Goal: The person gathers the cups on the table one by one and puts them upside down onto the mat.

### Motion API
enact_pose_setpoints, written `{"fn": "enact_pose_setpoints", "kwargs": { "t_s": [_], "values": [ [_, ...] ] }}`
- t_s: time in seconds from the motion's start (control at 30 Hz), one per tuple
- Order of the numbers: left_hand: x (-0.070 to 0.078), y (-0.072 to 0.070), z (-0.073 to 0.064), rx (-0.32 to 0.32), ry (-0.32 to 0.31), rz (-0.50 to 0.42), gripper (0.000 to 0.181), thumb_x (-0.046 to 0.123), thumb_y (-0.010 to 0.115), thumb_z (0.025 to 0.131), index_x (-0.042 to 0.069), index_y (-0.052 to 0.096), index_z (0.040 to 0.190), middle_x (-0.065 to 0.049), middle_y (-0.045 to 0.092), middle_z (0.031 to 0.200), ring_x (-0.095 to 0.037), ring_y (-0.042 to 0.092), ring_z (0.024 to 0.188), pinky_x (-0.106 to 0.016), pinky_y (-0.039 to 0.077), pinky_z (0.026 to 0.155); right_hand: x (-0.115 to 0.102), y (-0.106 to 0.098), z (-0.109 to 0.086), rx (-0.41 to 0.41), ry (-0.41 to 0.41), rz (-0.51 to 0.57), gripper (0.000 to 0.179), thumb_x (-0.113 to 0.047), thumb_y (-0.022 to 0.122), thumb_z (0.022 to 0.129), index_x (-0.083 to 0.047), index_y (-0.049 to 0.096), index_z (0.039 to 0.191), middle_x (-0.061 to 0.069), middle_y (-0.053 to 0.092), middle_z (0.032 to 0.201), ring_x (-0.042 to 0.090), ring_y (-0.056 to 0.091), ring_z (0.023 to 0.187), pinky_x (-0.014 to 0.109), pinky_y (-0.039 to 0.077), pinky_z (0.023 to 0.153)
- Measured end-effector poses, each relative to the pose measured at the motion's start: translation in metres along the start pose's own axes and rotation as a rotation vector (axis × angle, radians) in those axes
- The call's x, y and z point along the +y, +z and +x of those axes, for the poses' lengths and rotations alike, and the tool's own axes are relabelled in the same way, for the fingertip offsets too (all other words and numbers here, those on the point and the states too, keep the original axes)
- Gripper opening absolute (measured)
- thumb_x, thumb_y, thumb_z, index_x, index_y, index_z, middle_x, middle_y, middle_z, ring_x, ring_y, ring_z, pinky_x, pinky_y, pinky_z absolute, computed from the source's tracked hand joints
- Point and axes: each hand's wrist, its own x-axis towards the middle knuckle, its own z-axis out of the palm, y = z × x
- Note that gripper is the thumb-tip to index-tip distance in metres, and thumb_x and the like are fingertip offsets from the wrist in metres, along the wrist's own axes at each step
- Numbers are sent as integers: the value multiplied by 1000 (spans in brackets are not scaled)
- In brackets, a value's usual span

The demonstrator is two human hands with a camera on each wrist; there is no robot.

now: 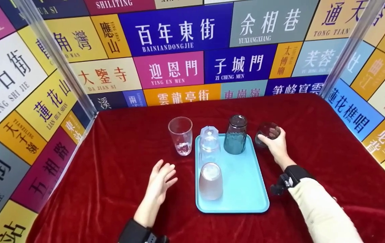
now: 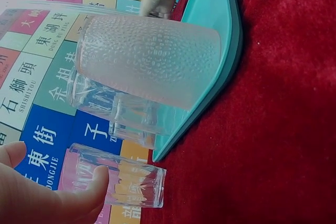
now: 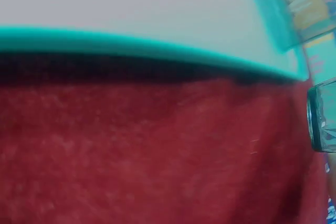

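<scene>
In the head view my right hand [image 1: 277, 145] grips a dark see-through drinking glass [image 1: 263, 139] just right of the blue tray [image 1: 243, 189], thumb on the near side. Part of that glass [image 3: 326, 118] shows at the right edge of the right wrist view. My left hand [image 1: 160, 180], fingers loosely spread and holding nothing, hovers left of the tray. A clear glass [image 1: 181, 136] stands on the cloth beyond it. On the tray are a pinkish textured glass [image 1: 211, 184], clear glassware [image 1: 209, 143] behind it and a dark teal glass [image 1: 235, 136] at the far right.
Wrinkled red cloth [image 1: 128, 141] covers the table. Upright panels with coloured sign lettering [image 1: 175, 33] enclose the back and sides, with clear corner posts [image 1: 344, 50]. The tray has a raised rim.
</scene>
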Motion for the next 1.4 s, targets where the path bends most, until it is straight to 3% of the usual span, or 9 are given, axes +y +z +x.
{"fn": "enact_pose_setpoints", "kwargs": {
  "t_s": [0.27, 0.47, 0.6, 0.83, 0.97, 1.13, 1.27, 1.4],
  "values": [
    [2, 12, 0, -28, 15, 25, 72, 10, 51, 87, 0, 9, 144, -27, 23, 143, -41, 38, 124, -37, 47, 88, -53, -13, -20, -50, -14, 253, 69, 0, 61, 82, -2, 18, 136, -3, 47, 113, 8, 47, 105, 17, 40, 90],
    [7, 26, -1, -17, 66, 51, 70, 8, 53, 86, 1, 15, 143, -25, 28, 141, -27, 50, 112, -38, 46, 89, -87, -16, -47, -160, -72, 473, 49, 4, 52, 85, -8, 26, 125, 0, 53, 111, 7, 54, 99, 19, 41, 88],
    [10, 40, -4, -20, 140, 72, 70, 7, 56, 83, 0, 19, 142, -24, 33, 140, -20, 54, 104, -37, 45, 90, -100, -13, -70, -259, -88, 618, 40, -1, 51, 87, -9, 30, 119, 4, 53, 111, 12, 59, 97, 21, 46, 83],
    [20, 80, -17, -149, 262, 153, 67, 8, 60, 82, 3, 26, 140, -20, 35, 139, -37, 43, 120, -43, 39, 98, -114, 3, -105, -486, -128, 855, 32, -9, 50, 91, -4, 45, 122, 9, 60, 108, 21, 59, 100, 30, 47, 89],
    [24, 105, -21, -230, 266, 184, 64, 10, 62, 83, 5, 30, 138, -19, 37, 137, -37, 43, 120, -41, 43, 95, -118, 14, -121, -587, -47, 964, 29, -14, 49, 93, -8, 51, 121, 8, 59, 111, 21, 57, 103, 30, 45, 91],
    [22, 131, -25, -279, 243, 167, 63, 12, 62, 83, 7, 32, 138, -16, 38, 136, -32, 44, 120, -40, 42, 95, -118, 26, -139, -655, 84, 1069, 32, -18, 50, 93, -8, 50, 123, 9, 57, 118, 21, 54, 108, 30, 41, 96],
    [19, 143, -27, -308, 216, 154, 64, 14, 62, 84, 10, 31, 139, -14, 34, 139, -31, 40, 122, -41, 39, 97, -116, 37, -148, -700, 80, 1110, 40, -20, 53, 91, -7, 45, 128, 10, 54, 123, 22, 51, 113, 31, 38, 99],
    [16, 151, -28, -292, 220, 135, 63, 15, 63, 83, 12, 32, 139, -12, 34, 139, -29, 39, 122, -39, 40, 95, -114, 46, -152, -725, 65, 1120, 44, -20, 55, 90, -7, 42, 131, 9, 51, 126, 22, 48, 115, 30, 37, 99]
  ]
}}
